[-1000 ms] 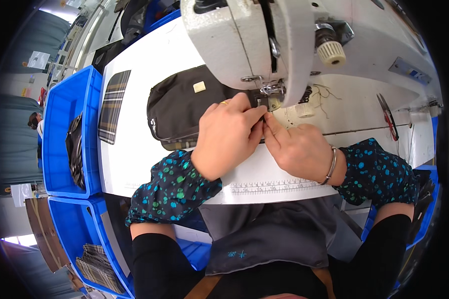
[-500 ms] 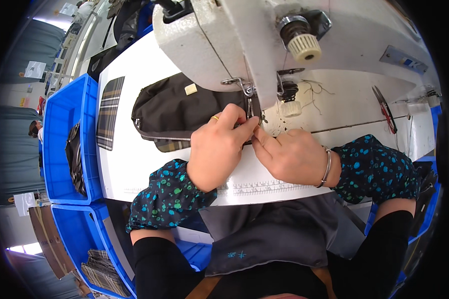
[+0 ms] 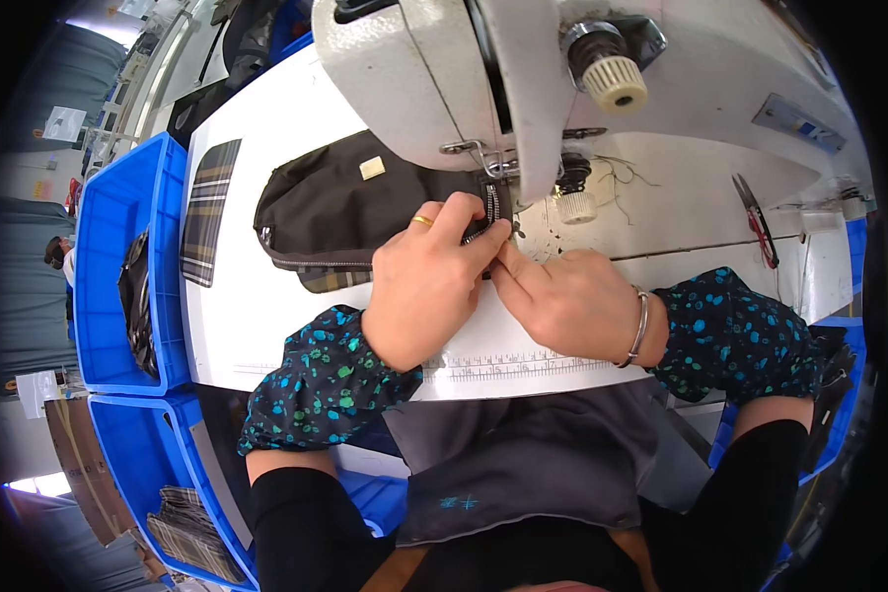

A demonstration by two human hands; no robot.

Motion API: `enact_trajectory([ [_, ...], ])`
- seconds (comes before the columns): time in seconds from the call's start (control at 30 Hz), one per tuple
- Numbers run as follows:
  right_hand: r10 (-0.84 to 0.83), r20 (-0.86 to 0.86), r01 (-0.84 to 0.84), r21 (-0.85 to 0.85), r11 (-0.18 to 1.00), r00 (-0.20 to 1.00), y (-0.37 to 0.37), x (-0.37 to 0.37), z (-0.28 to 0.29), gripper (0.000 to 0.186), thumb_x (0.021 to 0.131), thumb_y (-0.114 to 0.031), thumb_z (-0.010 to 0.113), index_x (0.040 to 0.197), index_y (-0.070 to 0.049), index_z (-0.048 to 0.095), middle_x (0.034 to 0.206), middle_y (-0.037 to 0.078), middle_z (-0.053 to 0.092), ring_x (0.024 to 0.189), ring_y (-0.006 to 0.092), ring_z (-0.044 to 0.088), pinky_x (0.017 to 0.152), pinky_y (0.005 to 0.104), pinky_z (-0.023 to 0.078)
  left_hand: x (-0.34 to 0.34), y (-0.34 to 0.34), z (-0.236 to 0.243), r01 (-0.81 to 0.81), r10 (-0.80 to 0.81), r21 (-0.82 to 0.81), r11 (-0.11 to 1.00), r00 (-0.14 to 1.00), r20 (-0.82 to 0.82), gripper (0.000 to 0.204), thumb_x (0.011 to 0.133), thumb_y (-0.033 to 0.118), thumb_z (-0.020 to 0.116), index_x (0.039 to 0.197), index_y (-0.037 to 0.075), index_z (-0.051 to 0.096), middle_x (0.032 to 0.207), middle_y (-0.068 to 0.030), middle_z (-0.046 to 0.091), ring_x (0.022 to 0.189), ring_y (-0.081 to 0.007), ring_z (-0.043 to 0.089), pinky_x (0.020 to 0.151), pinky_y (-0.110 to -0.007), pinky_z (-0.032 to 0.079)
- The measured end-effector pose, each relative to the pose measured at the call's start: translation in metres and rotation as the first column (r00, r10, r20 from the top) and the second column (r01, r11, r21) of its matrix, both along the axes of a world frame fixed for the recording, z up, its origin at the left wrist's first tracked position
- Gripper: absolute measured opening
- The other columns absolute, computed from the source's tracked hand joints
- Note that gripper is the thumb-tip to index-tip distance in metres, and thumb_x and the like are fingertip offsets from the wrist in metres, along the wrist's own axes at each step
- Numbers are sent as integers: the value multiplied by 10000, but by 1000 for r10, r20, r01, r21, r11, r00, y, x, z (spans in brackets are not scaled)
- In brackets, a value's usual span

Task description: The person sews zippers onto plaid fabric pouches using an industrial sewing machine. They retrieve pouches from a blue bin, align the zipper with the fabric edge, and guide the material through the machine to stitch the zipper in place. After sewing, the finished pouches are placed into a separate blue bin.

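- Pinching the right-hand end of the black pouch (image 3: 335, 202), the left hand (image 3: 426, 278) is busy at the centre of the frame, thumb and forefinger closed on cloth beside the metal zip (image 3: 493, 202).
- Right up against it, just right of centre, the right hand (image 3: 568, 301) has its fingertips bunched on the same edge; the exact grip is partly hidden.
- And the pouch? Lying across the middle of the desk (image 3: 257, 331), its right end close by the presser foot (image 3: 498, 170) of the sewing machine (image 3: 414, 89) at top centre — whether the needle is in the cloth, I cannot tell.
- Looking done: the body has its shape, a pale label (image 3: 371, 168) is on the upper face, zip teeth run along the lower edge, and plaid cloth (image 3: 333, 279) peeks out below.
- Looking unfinished: that zip end under the fingers, gripped rather than lying free, so I'd judge the work there midway; how much is stitched doesn't show.
- Over at the left, a loose plaid panel (image 3: 211, 212) lies apart from the pouch, with more plaid pieces (image 3: 192, 528) in the lower blue bin (image 3: 128, 434).
- Scissors (image 3: 758, 217) rest at right, well apart from both hands.
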State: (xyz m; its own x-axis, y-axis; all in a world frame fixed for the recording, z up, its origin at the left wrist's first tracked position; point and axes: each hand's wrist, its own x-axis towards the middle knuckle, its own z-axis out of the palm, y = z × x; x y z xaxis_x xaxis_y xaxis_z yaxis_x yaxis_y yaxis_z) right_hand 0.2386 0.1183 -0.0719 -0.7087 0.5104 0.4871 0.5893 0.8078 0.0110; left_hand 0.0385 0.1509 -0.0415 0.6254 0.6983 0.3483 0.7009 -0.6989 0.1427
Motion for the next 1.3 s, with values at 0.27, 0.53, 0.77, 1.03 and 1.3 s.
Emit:
enact_trajectory([
  [0.27,-59,-7,59,10,998,998,11,0,1,264,794,-132,658,987,45,692,1073,250,727,515,151,637,461,300,503,9,7,10,-63,58,-60,996,995,-80,383,771,55,731,1138,155,766,1094,-25,655,813,-270,677,591,-375,552],
  [0.53,-123,0,123,-24,992,992,17,3,-1,250,832,-118,660,1048,-4,715,1193,151,732,525,167,600,490,304,495,10,18,14,-18,2,-152,988,995,-104,358,786,120,729,1138,55,728,995,-108,613,927,-314,657,642,-413,576],
  [0.77,-134,11,134,-7,991,991,20,3,0,245,810,-123,662,1028,-18,706,1176,127,740,565,146,624,498,289,503,5,27,24,39,-65,-257,966,993,-93,325,819,115,705,1128,19,723,954,-145,655,890,-342,676,738,-423,577],
  [1.03,-88,-58,91,38,995,994,22,3,1,181,803,-142,663,946,-35,693,855,38,663,612,139,650,512,299,504,-14,52,32,164,-147,-493,855,986,74,401,840,23,701,1241,24,695,980,-165,669,805,-320,667,704,-379,540],
  [1.3,-60,-63,54,-98,994,996,20,-2,0,346,819,-109,644,1142,-2,706,1171,121,726,596,162,650,518,299,518,-15,43,36,76,-123,-322,944,984,-127,339,838,100,675,1169,63,738,937,-149,672,856,-334,701,736,-414,580],
])
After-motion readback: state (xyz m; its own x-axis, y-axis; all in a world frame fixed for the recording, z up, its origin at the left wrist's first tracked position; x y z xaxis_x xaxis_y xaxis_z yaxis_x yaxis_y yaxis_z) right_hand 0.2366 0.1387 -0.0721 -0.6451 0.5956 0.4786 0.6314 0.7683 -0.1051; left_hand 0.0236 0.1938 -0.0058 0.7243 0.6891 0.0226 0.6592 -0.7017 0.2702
